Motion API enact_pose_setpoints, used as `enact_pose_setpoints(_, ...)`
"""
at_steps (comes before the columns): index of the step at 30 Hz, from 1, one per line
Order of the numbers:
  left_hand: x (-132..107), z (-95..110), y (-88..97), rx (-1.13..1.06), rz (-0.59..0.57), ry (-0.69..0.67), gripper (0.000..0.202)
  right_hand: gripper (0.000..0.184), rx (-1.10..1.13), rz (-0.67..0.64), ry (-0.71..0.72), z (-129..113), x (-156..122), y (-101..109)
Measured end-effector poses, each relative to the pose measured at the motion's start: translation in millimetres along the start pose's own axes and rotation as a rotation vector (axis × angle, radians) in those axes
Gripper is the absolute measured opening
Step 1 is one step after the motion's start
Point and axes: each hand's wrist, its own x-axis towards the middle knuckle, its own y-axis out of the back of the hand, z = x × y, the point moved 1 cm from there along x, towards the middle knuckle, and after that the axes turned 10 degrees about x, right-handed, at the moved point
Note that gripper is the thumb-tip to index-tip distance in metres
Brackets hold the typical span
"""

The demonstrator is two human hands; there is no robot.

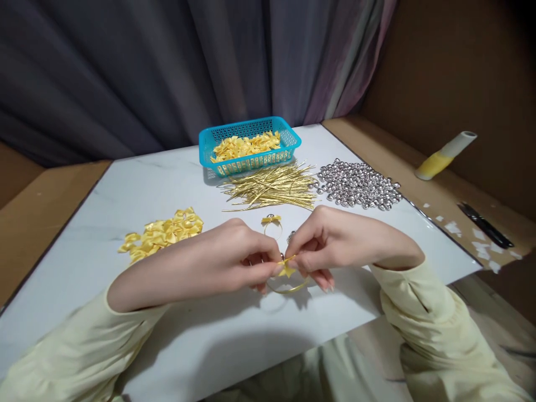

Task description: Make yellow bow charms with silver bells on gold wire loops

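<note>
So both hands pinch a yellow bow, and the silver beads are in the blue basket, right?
Not quite: the head view shows the silver beads heaped on the table, beside the gold wires. The left hand and right hand do pinch a yellow bow.

We read a small craft workspace: bows (247, 146) in a basket (205, 148), wires (270, 187) and silver pieces (358, 184) heaped on a table (104, 223), curtain (167, 72) behind.
</note>
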Motion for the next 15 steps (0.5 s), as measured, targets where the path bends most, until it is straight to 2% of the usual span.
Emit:
enact_pose_setpoints(6,2.9,-2.9,2.2,-0.048,0.033,-0.004,0.018,0.02,0.033,0.02,0.026,1.1,-0.6,3.6)
enact_pose_setpoints(12,2.9,-4.4,6.0,0.044,0.108,-0.103,0.018,0.021,0.075,0.047,0.023,1.6,-1.9,6.7)
enact_pose_setpoints(15,2.9,-3.3,6.0,-0.015,0.08,-0.116,0.018,0.02,0.08,0.025,0.015,1.1,-2.5,6.2)
